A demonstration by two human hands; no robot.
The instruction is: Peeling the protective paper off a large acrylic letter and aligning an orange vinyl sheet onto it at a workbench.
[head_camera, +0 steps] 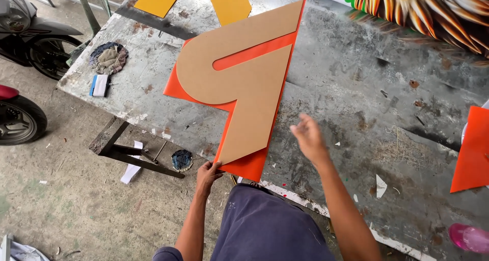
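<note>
Cardboard shape [239,82] flat on orange sheet [249,165], both on scuffed metal tabletop [351,72], near corner jutting past tabletop edge. Left hand [208,173] gripping that corner, fingers pinched on cardboard and sheet. Right hand [308,137] raised above tabletop, blurred, fingers loosely open, holding nothing. Yellow sheets [193,0] beyond; another orange sheet [472,151] far right; rag [109,58] far left.

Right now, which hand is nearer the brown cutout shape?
Left. The left hand grips the brown cutout shape at its lower corner; the right hand hovers open, apart, beside it.
</note>
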